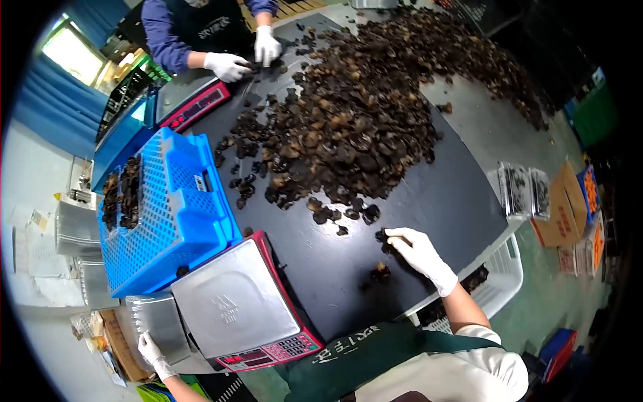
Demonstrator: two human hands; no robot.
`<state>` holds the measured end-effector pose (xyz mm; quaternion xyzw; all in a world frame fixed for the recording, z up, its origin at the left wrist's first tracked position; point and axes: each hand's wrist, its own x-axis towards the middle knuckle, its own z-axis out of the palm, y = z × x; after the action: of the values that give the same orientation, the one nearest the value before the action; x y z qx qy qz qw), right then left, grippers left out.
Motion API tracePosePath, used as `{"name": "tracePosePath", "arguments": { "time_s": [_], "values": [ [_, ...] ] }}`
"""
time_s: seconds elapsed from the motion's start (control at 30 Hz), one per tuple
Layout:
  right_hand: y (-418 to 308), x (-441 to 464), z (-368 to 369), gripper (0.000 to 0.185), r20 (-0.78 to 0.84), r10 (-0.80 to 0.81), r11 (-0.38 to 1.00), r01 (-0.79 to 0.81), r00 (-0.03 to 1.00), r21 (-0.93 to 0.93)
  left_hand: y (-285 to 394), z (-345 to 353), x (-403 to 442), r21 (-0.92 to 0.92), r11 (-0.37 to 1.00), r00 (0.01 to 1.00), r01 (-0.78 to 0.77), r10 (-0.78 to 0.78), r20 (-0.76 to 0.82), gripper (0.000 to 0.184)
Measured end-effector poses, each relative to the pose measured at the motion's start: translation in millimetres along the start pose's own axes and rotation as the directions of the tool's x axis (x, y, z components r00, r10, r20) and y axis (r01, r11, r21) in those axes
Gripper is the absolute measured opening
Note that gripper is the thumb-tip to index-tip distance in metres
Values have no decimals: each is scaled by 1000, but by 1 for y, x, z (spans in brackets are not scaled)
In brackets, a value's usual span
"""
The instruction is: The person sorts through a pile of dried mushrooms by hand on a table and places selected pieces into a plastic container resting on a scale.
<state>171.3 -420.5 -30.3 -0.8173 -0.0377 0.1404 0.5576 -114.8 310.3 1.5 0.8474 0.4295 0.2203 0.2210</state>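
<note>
My right hand, in a white glove, pinches a dark, mushroom-like piece over the black mat. Just below it on the mat lies another brown piece. Above, a large heap of dark brown pieces spreads over the table. My left hand, also gloved, is at the lower left with its fingers at the edge of a stack of clear plastic trays. Right of those trays stands a red scale with a bare metal plate.
Filled trays rest on a blue crate at the left. Across the table a co-worker's gloved hands are near a second scale. A white basket stands below the table's right edge, near packed trays.
</note>
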Motion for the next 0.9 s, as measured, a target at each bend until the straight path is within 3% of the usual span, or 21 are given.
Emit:
{"name": "tracePosePath", "arguments": {
  "time_s": [0.07, 0.17, 0.2, 0.23, 0.27, 0.33, 0.37, 0.43, 0.47, 0.5, 0.53, 0.57, 0.6, 0.67, 0.73, 0.77, 0.8, 0.87, 0.9],
  "values": [
    [4, -4, 5, 24, 11, -23, 993, 24, 1000, -115, -10, -7, 17, -5, 996, 991, 89, -88, 103, 27],
    [12, -9, 9, 22, -39, -121, 967, 109, 992, -230, -26, 0, 27, -29, 989, 982, 146, -142, 126, 28],
    [11, -11, 7, 20, -47, -147, 953, 129, 988, -273, -31, 7, 27, 87, 995, 985, 46, -31, -168, 29],
    [11, -14, 6, 18, -56, -173, 937, 147, 983, -316, -31, 11, 30, 224, 974, 894, -21, 118, -432, 30],
    [15, -16, 7, 18, -67, -167, 940, 138, 984, -313, 12, 14, 15, 145, 989, 809, 30, 61, -585, 29],
    [23, -23, 11, 16, -61, -326, 898, 288, 944, -333, 74, 16, -6, 311, 949, 749, -47, 239, -618, 31],
    [23, -26, 15, 16, -26, -343, 894, 318, 939, -317, 103, 23, -22, 290, 947, 733, -140, 296, -613, 25],
    [29, -30, 26, 28, 109, -394, 829, 404, 912, -387, 171, 39, -80, 315, 860, 757, -403, 506, -413, 23],
    [27, -32, 33, 33, 164, -417, 790, 445, 894, -421, 185, 51, -103, 325, 793, 706, -515, 607, -365, 19],
    [25, -36, 40, 39, 235, -397, 730, 461, 887, -504, 189, 61, -128, 226, 717, 675, -659, 697, -242, 18],
    [33, -36, 47, 36, 232, -451, 661, 497, 862, -562, 203, 70, -157, 130, 685, 676, -716, 728, -116, 5],
    [39, -36, 48, 31, 227, -447, 703, 496, 866, -509, 199, 79, -169, 136, 473, 473, -871, 881, -32, 5],
    [43, -35, 46, 27, 223, -444, 741, 495, 868, -453, 211, 80, -194, 161, 552, 572, -818, 811, 125, 9],
    [49, -33, 24, 16, 259, -395, 827, 464, 881, -318, 199, 85, -215, 96, 702, 694, -705, 656, 296, 12],
    [39, -44, -15, 16, 417, -131, 838, 325, 900, -438, 208, 78, -219, 79, 745, 721, -662, 606, 336, 14],
    [22, -48, -39, 18, 543, 111, 780, 266, 832, -566, 215, 75, -221, 58, 787, 746, -614, 554, 370, 16],
    [12, -52, -61, 18, 610, 307, 733, 227, 730, -641, 223, 75, -226, 34, 808, 782, -589, 558, 278, 18],
    [19, -55, -87, 19, 514, 156, 679, 286, 844, -676, 264, 83, -238, -52, 844, 840, -534, 536, 86, 22],
    [22, -48, -81, 18, 394, 12, 673, 284, 919, -683, 280, 93, -243, -108, 856, 851, -505, 515, 105, 24]
  ]
}}
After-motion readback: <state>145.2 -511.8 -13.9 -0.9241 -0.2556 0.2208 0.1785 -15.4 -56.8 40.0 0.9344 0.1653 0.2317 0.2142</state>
